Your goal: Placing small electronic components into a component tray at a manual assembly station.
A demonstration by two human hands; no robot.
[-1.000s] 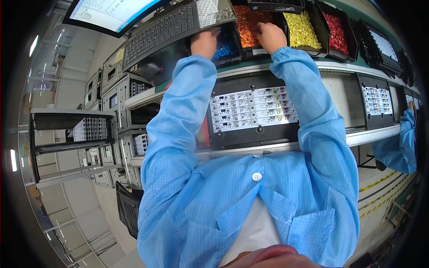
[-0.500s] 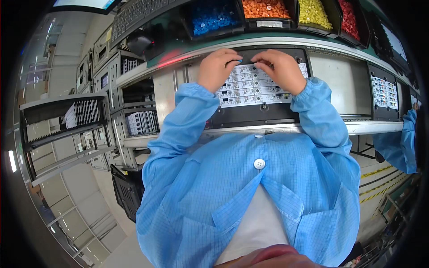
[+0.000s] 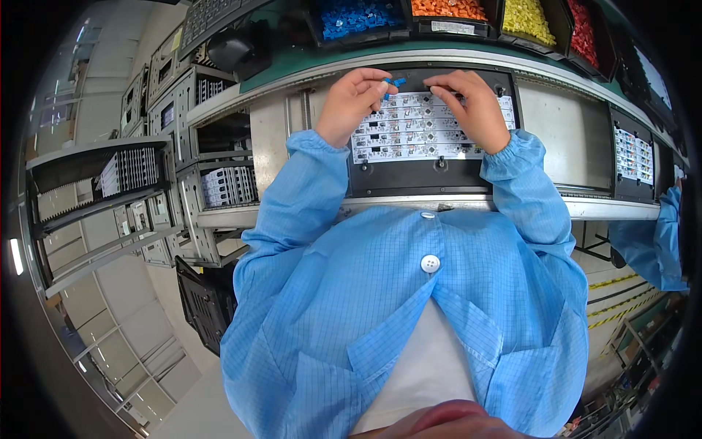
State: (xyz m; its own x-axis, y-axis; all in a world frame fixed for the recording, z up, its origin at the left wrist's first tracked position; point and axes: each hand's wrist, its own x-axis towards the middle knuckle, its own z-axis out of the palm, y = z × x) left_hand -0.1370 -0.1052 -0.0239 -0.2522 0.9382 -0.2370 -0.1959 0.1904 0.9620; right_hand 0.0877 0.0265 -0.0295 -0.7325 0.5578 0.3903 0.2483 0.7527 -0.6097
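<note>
My left hand [image 3: 351, 104] is closed around several small blue plastic pieces [image 3: 395, 83], some showing between and past thumb and forefinger. It hovers at the far left of a black carrier tray [image 3: 409, 182] that bears rows of white circuit boards [image 3: 409, 137]. Across from it, my right hand [image 3: 474, 104] is over the tray's far right part, thumb and forefinger drawn close in a pinch. Whatever is between those fingertips is too small to make out. Both hands partly cover the upper boards.
Black bins hold blue [image 3: 358, 20], orange [image 3: 447, 9], yellow [image 3: 526, 22] and red pieces [image 3: 582, 35] beyond the rail. Another board carrier [image 3: 633, 155] lies to the right, near a co-worker's blue sleeve [image 3: 669, 233]. Racks with boards [image 3: 130, 173] stand left.
The blue pieces now show more plainly in my left hand. My right hand has shifted slightly right and up, its fingertips lifting away from the top board row. The view has shifted slightly.
</note>
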